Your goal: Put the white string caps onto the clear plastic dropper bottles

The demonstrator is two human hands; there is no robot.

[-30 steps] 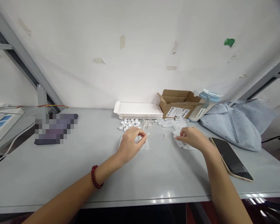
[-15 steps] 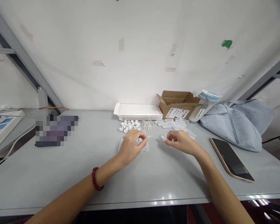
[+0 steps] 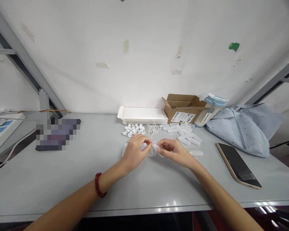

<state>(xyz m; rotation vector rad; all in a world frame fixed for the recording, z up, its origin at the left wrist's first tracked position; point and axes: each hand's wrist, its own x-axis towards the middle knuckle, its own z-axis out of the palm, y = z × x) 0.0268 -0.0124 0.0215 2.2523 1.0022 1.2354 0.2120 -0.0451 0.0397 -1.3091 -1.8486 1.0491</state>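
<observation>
Head view: one translucent plastic sleeve (image 3: 156,147) in work between the hands, apparently unfinished.
Right hand (image 3: 173,152) pinches sleeve; left hand (image 3: 136,151) pinches tiny pale piece (image 3: 153,142), identity unclear. Remaining: loose sleeves (image 3: 195,138), white caps (image 3: 134,129), tangled cords (image 3: 153,129).

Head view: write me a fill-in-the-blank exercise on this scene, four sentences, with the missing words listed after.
1. The right hand holds a translucent plastic piece, and its wrist, unlike that of the left hand, bears no beaded ____.
2. The phone lies on the table with its screen facing ____.
3. The cardboard box by the wall has its top ____.
4. The bottle beside that box has a lid coloured light ____.

Missing words: bracelet; up; open; blue.
</observation>
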